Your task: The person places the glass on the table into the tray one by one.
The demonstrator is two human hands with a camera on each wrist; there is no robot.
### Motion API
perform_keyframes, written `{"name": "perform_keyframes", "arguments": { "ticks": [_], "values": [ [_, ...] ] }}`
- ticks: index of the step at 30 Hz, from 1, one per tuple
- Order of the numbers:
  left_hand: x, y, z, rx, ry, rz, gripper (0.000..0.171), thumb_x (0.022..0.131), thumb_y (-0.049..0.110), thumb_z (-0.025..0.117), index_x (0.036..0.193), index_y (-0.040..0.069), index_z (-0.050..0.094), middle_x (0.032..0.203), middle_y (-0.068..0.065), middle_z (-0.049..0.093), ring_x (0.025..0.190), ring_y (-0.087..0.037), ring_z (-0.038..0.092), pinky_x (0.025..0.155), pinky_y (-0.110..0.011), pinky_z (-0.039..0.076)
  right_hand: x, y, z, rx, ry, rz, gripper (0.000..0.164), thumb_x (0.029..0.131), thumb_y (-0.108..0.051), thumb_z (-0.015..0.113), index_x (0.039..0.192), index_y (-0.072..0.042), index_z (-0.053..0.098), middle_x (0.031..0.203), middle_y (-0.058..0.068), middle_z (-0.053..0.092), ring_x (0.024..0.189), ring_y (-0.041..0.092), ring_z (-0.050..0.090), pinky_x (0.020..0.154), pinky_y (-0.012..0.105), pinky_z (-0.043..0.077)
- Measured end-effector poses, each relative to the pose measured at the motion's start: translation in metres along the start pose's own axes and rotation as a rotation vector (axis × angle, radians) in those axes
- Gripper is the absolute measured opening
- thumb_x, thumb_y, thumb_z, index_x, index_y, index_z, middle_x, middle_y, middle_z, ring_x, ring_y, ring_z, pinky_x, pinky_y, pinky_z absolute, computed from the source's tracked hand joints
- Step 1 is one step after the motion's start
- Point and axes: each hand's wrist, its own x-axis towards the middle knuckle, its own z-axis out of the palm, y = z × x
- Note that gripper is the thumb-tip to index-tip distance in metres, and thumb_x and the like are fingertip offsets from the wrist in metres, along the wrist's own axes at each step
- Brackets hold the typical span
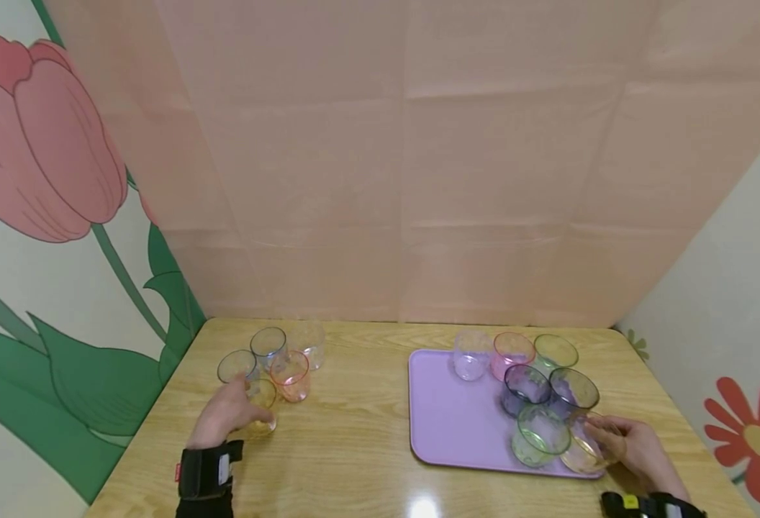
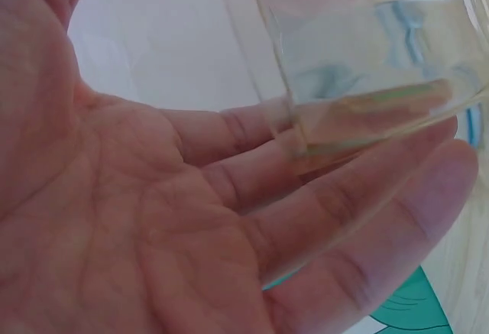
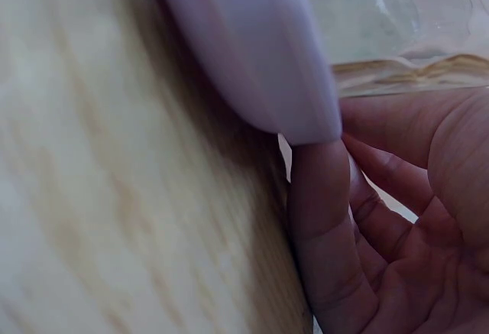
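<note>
At the left, my left hand point(image 1: 229, 411) reaches around a yellow-tinted glass point(image 1: 262, 393) on the wooden table. Its fingers point(image 2: 336, 204) lie nearly straight along the glass wall, with space between palm and glass. Beside that glass stand tumblers: grey-rimmed point(image 1: 237, 367), blue-rimmed point(image 1: 268, 345), red point(image 1: 291, 378) and clear point(image 1: 309, 345). My right hand point(image 1: 635, 446) holds the side of another yellow glass point(image 1: 582, 455) at the right front of the purple tray point(image 1: 445, 424). One finger point(image 3: 325, 227) meets the tray's rim from outside; the other fingertips are partly hidden.
On the tray's right half crowd a clear glass point(image 1: 472, 356), a pink one point(image 1: 512, 355), two green ones point(image 1: 538, 439) point(image 1: 556, 352) and two dark ones point(image 1: 525, 392) point(image 1: 574, 392). A beige sheet point(image 1: 399, 180) hangs behind the table point(image 1: 347, 453).
</note>
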Motion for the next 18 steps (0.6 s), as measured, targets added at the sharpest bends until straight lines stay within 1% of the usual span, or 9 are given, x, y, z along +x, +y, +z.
{"name": "perform_keyframes", "arguments": {
  "ticks": [3, 5, 9, 12, 13, 15, 18],
  "values": [
    [-0.001, -0.001, -0.003, 0.006, -0.002, 0.022, 0.102, 0.072, 0.03, 0.086, 0.142, -0.017, 0.029, 0.134, -0.04, 0.047, 0.122, -0.054, 0.048, 0.097, -0.059, 0.045, 0.0, 0.001, 0.001, -0.016, 0.005, -0.01, 0.07, 0.08, -0.059, 0.072, 0.114, 0.001, 0.07, 0.109, 0.014, 0.069, 0.089, 0.019, 0.054, 0.067, 0.024, 0.044],
    [-0.002, -0.001, -0.004, 0.01, -0.004, 0.042, 0.1, 0.071, 0.033, 0.086, 0.14, -0.017, 0.033, 0.129, -0.038, 0.051, 0.119, -0.052, 0.052, 0.095, -0.057, 0.047, 0.0, 0.002, 0.001, -0.024, 0.003, -0.019, 0.069, 0.081, -0.059, 0.071, 0.114, 0.001, 0.07, 0.111, 0.015, 0.069, 0.089, 0.019, 0.054, 0.067, 0.024, 0.044],
    [-0.005, 0.0, -0.007, 0.024, 0.004, 0.087, 0.095, 0.07, 0.039, 0.086, 0.133, -0.016, 0.042, 0.12, -0.03, 0.06, 0.109, -0.043, 0.059, 0.088, -0.052, 0.051, 0.001, 0.003, 0.001, -0.013, -0.007, -0.009, 0.069, 0.081, -0.059, 0.072, 0.115, 0.001, 0.07, 0.111, 0.015, 0.069, 0.09, 0.02, 0.055, 0.068, 0.025, 0.044],
    [-0.007, 0.002, -0.01, -0.029, 0.004, 0.11, 0.09, 0.072, 0.041, 0.084, 0.133, -0.012, 0.045, 0.114, -0.023, 0.063, 0.099, -0.034, 0.062, 0.078, -0.045, 0.054, 0.001, 0.002, 0.001, -0.016, -0.012, 0.003, 0.072, 0.08, -0.061, 0.071, 0.117, 0.001, 0.069, 0.114, 0.018, 0.068, 0.094, 0.023, 0.056, 0.07, 0.028, 0.045],
    [-0.007, 0.003, -0.011, -0.049, 0.006, 0.117, 0.09, 0.073, 0.041, 0.083, 0.135, -0.01, 0.044, 0.113, -0.021, 0.063, 0.096, -0.031, 0.062, 0.075, -0.042, 0.053, 0.001, 0.002, 0.001, -0.019, -0.012, 0.008, 0.074, 0.079, -0.062, 0.071, 0.117, 0.002, 0.068, 0.115, 0.02, 0.067, 0.096, 0.025, 0.056, 0.072, 0.03, 0.046],
    [-0.007, 0.005, -0.012, -0.107, 0.008, 0.123, 0.084, 0.075, 0.039, 0.082, 0.136, -0.006, 0.044, 0.108, -0.017, 0.062, 0.088, -0.025, 0.06, 0.067, -0.036, 0.051, 0.002, 0.002, 0.001, -0.026, -0.017, 0.007, 0.076, 0.079, -0.063, 0.07, 0.119, 0.002, 0.068, 0.12, 0.023, 0.065, 0.1, 0.029, 0.056, 0.076, 0.034, 0.047],
    [-0.008, 0.007, -0.014, -0.154, 0.027, 0.133, 0.081, 0.076, 0.036, 0.081, 0.138, 0.001, 0.042, 0.109, -0.016, 0.061, 0.085, -0.023, 0.058, 0.063, -0.032, 0.047, 0.002, 0.002, 0.0, -0.025, -0.033, 0.003, 0.077, 0.08, -0.064, 0.069, 0.12, 0.001, 0.067, 0.126, 0.027, 0.061, 0.107, 0.034, 0.054, 0.082, 0.04, 0.047]
  ]
}}
